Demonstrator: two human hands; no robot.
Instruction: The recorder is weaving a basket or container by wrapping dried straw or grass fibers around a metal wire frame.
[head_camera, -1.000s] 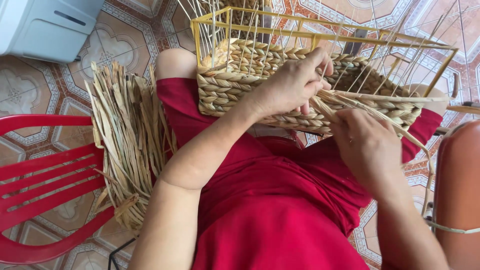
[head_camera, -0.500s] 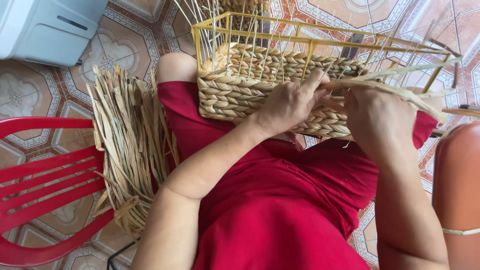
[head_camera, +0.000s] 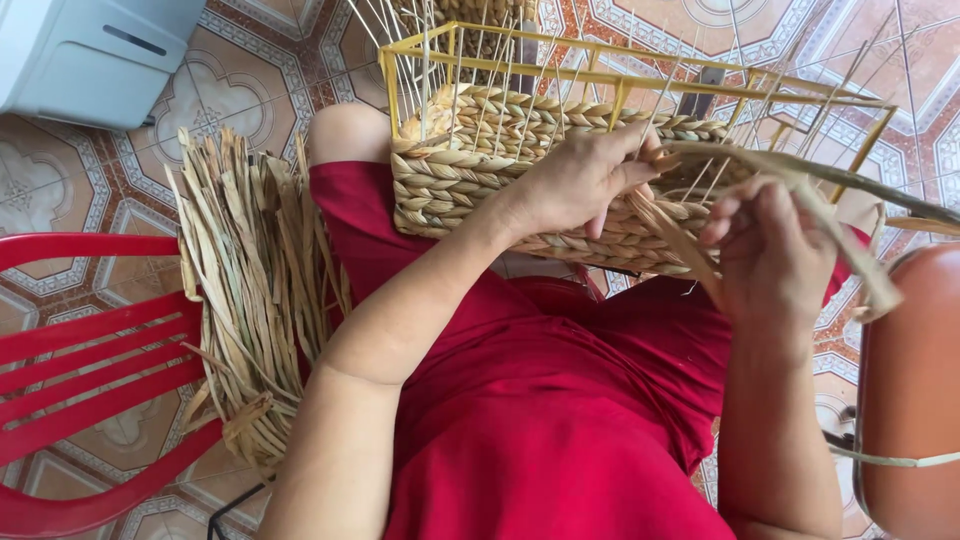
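Note:
A half-woven straw basket (head_camera: 480, 170) built on a yellow wire frame (head_camera: 640, 75) rests on my lap, which is covered in red cloth. My left hand (head_camera: 580, 180) presses on the woven wall near the top row, fingers pinching the weave. My right hand (head_camera: 765, 250) grips flat dried straw strands (head_camera: 800, 175) that run from the basket's wall out to the right. Thin upright wires stick up from the frame.
A thick bundle of dried straw (head_camera: 250, 290) lies over a red plastic chair (head_camera: 90, 380) at my left. A pale grey box (head_camera: 95, 50) stands at top left on the patterned tile floor. A brown-orange rounded object (head_camera: 915, 390) is at the right edge.
My right hand has lifted and pulled the strands up and out to the right. My left hand has slid down from the frame's rim onto the woven wall.

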